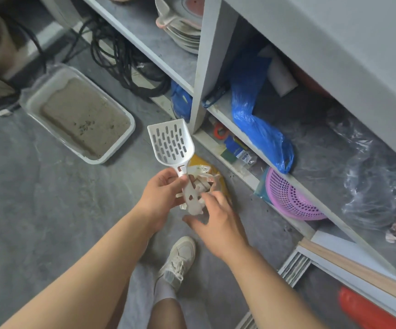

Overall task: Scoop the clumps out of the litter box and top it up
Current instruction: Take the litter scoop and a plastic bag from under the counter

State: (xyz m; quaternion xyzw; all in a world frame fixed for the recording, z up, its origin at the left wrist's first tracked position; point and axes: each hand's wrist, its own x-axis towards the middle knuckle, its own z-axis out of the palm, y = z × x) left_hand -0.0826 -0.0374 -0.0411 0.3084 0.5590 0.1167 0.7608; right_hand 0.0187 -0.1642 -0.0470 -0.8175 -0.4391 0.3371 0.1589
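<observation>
The scoop (171,143) is gripped by the left hand (161,193), blade pointing far; the litter box (78,112) lies far-left, nearer that hand; the right hand (216,219) is spread loosely at the handle.

Your grey floor (38,210) carries the litter box (121,141), a coil of black cable (125,65) beyond it and a yellow bag (218,179) by the shelf (258,155). On the shelf you have a blue plastic bag (258,129), clear plastic wrap (377,176) and, lower down, a purple basket (289,195).
</observation>
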